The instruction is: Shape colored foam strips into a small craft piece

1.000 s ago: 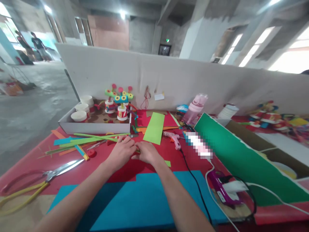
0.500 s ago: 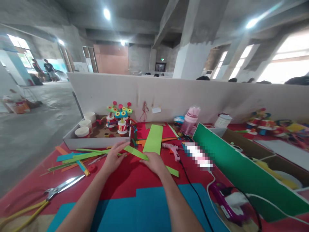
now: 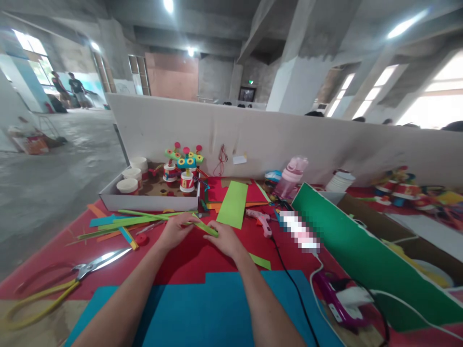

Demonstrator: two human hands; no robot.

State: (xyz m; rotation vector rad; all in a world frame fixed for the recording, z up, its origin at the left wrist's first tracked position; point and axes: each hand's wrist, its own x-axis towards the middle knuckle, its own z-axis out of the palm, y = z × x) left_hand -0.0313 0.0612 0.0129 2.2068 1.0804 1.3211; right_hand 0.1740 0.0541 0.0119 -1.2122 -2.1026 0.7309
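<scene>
A green paper strip (image 3: 206, 227) is stretched between my two hands above the red tabletop. My left hand (image 3: 177, 232) pinches its left end. On the other end, my right hand (image 3: 224, 239) has its fingers closed. Behind my right hand lies a wider green paper sheet (image 3: 233, 205). A pink glue gun (image 3: 261, 221) rests to the right of it. Loose green, blue and orange paper strips (image 3: 126, 222) lie crossed to the left of my left hand. Under my forearms are blue paper sheets (image 3: 202, 308).
Large scissors (image 3: 81, 272) lie open at the left. A white tray (image 3: 150, 202) at the back holds paper cups and cup figures (image 3: 186, 180). On the right stand a green-sided box (image 3: 340, 255), a pink bottle (image 3: 292, 176) and a purple power strip (image 3: 340, 299) with cables.
My hands have come closer together, and the green strip between them now shows narrower, turned or bent. The view has shifted slightly.
</scene>
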